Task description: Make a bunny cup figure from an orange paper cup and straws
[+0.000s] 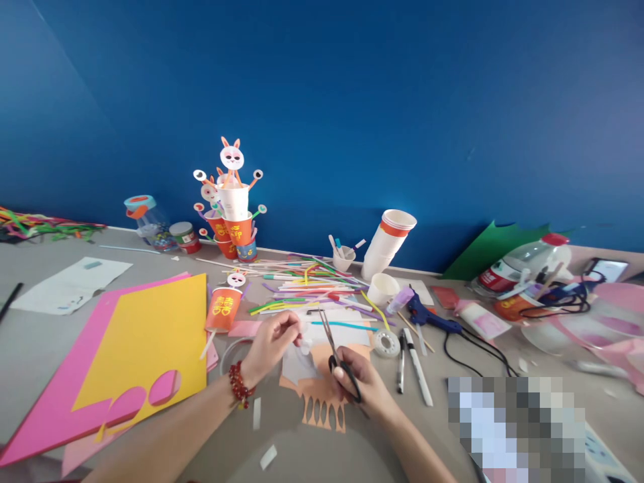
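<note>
My right hand [366,384] grips a pair of scissors [328,333] by its black handles, with the blades pointing up and away. Thumb and fingers of my left hand [276,337] are pinched together at a small white paper piece [304,343], left of the blades. Below both hands lies a peach paper sheet [325,410] with a row of cut-out slots. A pale paper scrap [298,367] rests on it. Several coloured pipe cleaners [312,285] are spread just beyond the hands. A roll of clear tape [386,343] is right of the scissors.
Yellow card [166,329] and pink card [65,382] lie at left. Decorated paper cups [241,231] are stacked at the wall; another red cup [223,308] stands nearer. At right are stacked white cups [385,245], a blue glue gun [430,315] with its cord, and markers [417,369].
</note>
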A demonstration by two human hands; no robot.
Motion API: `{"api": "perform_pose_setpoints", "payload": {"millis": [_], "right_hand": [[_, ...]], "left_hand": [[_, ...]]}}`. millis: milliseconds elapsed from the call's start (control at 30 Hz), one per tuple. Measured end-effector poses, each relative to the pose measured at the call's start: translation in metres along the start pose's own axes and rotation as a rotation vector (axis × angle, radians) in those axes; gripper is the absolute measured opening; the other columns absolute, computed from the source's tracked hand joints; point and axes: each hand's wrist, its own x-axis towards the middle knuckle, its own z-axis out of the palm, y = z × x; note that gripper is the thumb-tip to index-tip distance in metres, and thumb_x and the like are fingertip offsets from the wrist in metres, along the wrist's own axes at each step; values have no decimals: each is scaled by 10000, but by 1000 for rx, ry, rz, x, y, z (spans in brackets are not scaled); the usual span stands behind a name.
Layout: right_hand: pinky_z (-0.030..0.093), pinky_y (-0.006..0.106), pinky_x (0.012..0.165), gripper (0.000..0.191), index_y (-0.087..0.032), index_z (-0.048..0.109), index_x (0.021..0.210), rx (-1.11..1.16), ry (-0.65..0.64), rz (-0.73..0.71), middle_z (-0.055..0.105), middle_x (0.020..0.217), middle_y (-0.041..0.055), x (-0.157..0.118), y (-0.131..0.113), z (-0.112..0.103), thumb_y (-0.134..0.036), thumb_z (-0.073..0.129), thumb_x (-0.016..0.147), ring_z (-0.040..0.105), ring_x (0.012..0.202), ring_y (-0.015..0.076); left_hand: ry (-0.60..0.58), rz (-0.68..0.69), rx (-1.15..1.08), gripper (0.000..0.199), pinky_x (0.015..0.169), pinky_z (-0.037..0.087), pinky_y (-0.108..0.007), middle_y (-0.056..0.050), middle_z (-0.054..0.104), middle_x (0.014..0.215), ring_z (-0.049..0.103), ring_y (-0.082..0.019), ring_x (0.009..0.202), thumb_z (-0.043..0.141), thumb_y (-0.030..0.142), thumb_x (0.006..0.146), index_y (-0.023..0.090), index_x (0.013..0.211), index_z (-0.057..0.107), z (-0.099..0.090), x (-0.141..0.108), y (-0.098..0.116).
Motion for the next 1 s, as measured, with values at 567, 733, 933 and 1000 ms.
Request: {"api": "perform_pose_setpoints", "payload": {"millis": [567,733,933,1000], "right_hand": [[401,237,532,473,-224,404,739,-25,132,-61,528,614,-52,5,6,2,-570,727,759,516,529,109],[395,237,545,454,-223,407,752,-48,162,-84,507,638,-53,7,12,2,-525,746,759,515,559,116],[414,238,561,324,-216,478,909,-98,292,-167,604,897,11,9,16,0,-376,731,784,510,613,109],[427,240,581,299,-212,485,884,-58,306,-165,606,875,11,9,13,1,-334,730,763,533,641,121]], "left_hand": [[-119,208,930,235,900,440,-411,-127,640,1116,589,-304,1041,541,265,892,186,1084,650,-18,8,-10],[-348,216,736,150,869,448,-372,-79,691,997,615,-268,960,623,298,857,209,961,684,-8,3,-8],[-234,24,348,86,773,463,-306,-35,677,850,614,-203,824,604,271,867,196,871,646,0,1,-2],[-180,-46,179,95,729,458,-278,-16,644,815,584,-173,772,635,280,844,188,865,627,2,0,-3]]}}
